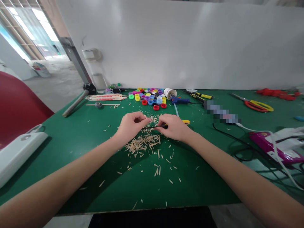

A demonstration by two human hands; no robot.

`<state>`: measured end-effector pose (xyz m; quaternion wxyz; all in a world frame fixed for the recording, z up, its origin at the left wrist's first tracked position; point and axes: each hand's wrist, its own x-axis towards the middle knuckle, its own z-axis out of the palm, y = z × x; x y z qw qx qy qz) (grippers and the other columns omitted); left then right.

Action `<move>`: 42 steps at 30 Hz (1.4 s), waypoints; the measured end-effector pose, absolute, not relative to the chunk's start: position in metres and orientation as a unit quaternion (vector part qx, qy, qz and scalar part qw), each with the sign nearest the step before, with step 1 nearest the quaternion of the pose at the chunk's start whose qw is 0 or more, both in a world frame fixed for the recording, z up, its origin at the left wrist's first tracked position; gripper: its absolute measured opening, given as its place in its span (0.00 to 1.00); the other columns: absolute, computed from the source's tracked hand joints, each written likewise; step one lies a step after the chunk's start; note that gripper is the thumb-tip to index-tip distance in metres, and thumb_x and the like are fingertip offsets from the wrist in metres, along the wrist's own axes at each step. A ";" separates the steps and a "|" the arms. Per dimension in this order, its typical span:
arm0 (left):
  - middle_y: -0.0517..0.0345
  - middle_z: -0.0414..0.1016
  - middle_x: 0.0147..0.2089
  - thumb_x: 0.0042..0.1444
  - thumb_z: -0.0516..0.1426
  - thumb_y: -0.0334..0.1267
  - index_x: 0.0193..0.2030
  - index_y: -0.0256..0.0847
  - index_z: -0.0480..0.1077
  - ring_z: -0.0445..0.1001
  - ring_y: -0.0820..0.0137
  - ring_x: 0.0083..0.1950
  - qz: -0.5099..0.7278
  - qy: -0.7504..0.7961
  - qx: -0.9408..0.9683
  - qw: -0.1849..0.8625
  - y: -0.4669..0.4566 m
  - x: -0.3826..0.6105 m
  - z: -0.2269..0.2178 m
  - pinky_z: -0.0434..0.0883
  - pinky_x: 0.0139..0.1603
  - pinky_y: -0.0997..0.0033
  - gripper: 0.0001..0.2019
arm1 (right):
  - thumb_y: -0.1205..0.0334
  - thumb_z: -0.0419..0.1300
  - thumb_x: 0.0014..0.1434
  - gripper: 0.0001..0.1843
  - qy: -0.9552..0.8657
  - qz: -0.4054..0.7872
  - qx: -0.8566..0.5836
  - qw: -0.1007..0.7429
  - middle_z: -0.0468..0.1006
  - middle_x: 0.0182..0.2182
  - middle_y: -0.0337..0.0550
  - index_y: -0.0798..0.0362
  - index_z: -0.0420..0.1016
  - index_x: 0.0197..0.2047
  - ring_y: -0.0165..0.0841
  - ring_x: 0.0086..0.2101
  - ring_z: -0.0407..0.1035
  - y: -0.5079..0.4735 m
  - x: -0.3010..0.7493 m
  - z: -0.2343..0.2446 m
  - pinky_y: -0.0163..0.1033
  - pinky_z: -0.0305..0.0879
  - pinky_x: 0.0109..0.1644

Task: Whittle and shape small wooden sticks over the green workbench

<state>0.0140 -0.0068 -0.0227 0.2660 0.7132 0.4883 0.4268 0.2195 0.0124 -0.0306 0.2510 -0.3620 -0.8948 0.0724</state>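
Observation:
My right hand [174, 126] is closed around a utility knife. The knife's yellow handle end [186, 122] shows beyond the knuckles, and a thin dark strip, apparently its blade, points left from the fingers. Opposite it, my left hand [131, 125] is pinched, thumb against fingers, close to the strip's tip. Whatever sits in that pinch is too small or hidden to make out. Beneath and in front of both hands lies a pile of pale wood shavings [142, 143], with loose slivers scattered over the green table [114, 180].
Behind the hands are colourful bottle caps [150, 98], a tipped white cup [170, 93] and a blue glue gun [180, 100]. Wrapped sticks [109, 97] and a hammer [78, 99] lie left. Scissors [255, 104], cables and a purple box [273, 147] occupy the right; a white power strip [22, 155], the left edge.

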 end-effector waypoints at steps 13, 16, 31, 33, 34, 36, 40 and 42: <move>0.60 0.73 0.24 0.52 0.59 0.44 0.24 0.42 0.72 0.66 0.75 0.24 0.432 0.492 0.711 0.257 -0.011 0.016 -0.024 0.63 0.24 0.73 0.10 | 0.57 0.60 0.55 0.11 -0.896 0.109 -0.361 0.234 0.70 0.25 0.37 0.52 0.64 0.26 0.28 0.27 0.60 0.020 0.218 -0.029 0.37 0.51 0.32; 0.60 0.73 0.25 0.52 0.59 0.44 0.25 0.42 0.72 0.67 0.74 0.26 0.431 0.486 0.716 0.255 -0.011 0.016 -0.024 0.64 0.25 0.73 0.10 | 0.57 0.60 0.55 0.11 -0.897 0.110 -0.357 0.235 0.70 0.24 0.36 0.52 0.65 0.26 0.28 0.27 0.61 0.021 0.219 -0.029 0.37 0.51 0.32; 0.61 0.71 0.24 0.54 0.58 0.43 0.25 0.41 0.70 0.65 0.75 0.25 0.416 0.483 0.730 0.247 -0.011 0.016 -0.021 0.63 0.26 0.74 0.11 | 0.56 0.60 0.56 0.10 -0.913 0.071 -0.351 0.196 0.72 0.27 0.38 0.52 0.66 0.29 0.30 0.30 0.62 0.019 0.218 -0.037 0.35 0.51 0.31; 0.61 0.72 0.24 0.54 0.58 0.44 0.25 0.41 0.70 0.65 0.75 0.25 0.419 0.489 0.723 0.250 -0.008 0.013 -0.024 0.63 0.26 0.74 0.11 | 0.56 0.59 0.57 0.11 -0.910 0.070 -0.345 0.220 0.71 0.27 0.39 0.52 0.65 0.28 0.30 0.30 0.62 0.017 0.220 -0.036 0.36 0.52 0.32; 0.60 0.72 0.24 0.53 0.58 0.45 0.25 0.41 0.70 0.65 0.75 0.25 0.421 0.492 0.718 0.253 -0.007 0.012 -0.025 0.63 0.26 0.73 0.11 | 0.55 0.58 0.57 0.11 -0.905 0.072 -0.346 0.236 0.71 0.27 0.39 0.52 0.65 0.28 0.30 0.30 0.62 0.016 0.220 -0.036 0.36 0.52 0.32; 0.60 0.71 0.24 0.53 0.58 0.45 0.25 0.41 0.69 0.65 0.74 0.26 0.428 0.496 0.710 0.260 -0.005 0.010 -0.027 0.63 0.26 0.73 0.12 | 0.55 0.57 0.58 0.11 -0.894 0.078 -0.354 0.264 0.70 0.27 0.39 0.51 0.64 0.28 0.30 0.30 0.62 0.014 0.221 -0.035 0.37 0.53 0.33; 0.60 0.71 0.24 0.53 0.59 0.46 0.25 0.41 0.69 0.65 0.75 0.25 0.436 0.497 0.699 0.272 -0.003 0.011 -0.028 0.62 0.26 0.73 0.12 | 0.55 0.57 0.58 0.12 -0.889 0.077 -0.360 0.271 0.69 0.26 0.39 0.51 0.62 0.27 0.30 0.30 0.61 0.013 0.221 -0.033 0.37 0.53 0.33; 0.61 0.70 0.24 0.52 0.59 0.45 0.24 0.41 0.69 0.64 0.75 0.25 0.436 0.500 0.698 0.270 -0.004 0.012 -0.028 0.62 0.25 0.74 0.12 | 0.55 0.58 0.57 0.13 -0.891 0.076 -0.360 0.267 0.69 0.25 0.39 0.51 0.62 0.26 0.30 0.30 0.61 0.014 0.219 -0.033 0.37 0.53 0.33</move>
